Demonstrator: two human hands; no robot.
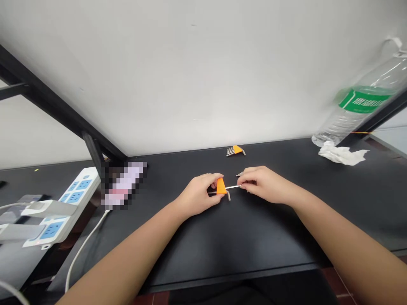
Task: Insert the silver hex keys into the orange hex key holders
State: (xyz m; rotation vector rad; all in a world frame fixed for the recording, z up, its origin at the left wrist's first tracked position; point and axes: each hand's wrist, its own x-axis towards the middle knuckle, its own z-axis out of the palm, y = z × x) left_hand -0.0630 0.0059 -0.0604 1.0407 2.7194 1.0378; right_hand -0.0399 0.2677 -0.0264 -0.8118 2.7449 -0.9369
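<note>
Between the thumb and fingers of my left hand (203, 192) is an orange hex key holder (221, 186). A bent hex key (228, 195) sticks out of its lower right side. My right hand (259, 183) pinches the end of a straight, shiny hex key (233, 187), whose other end meets the holder. Just behind my right fingertips lie more metal keys (239, 174), mostly covered by the hand. Farther back on the black table (229, 233) rests a second orange holder with several hex keys (237, 149).
A white power strip (68, 203) with plugged-in chargers is on the left, near a blurred-out phone-like item (125, 184) on a white cable (85, 243). At the back right, a large clear bottle (359, 101) leans beside crumpled tissue (342, 154). The white wall (203, 76) borders the table.
</note>
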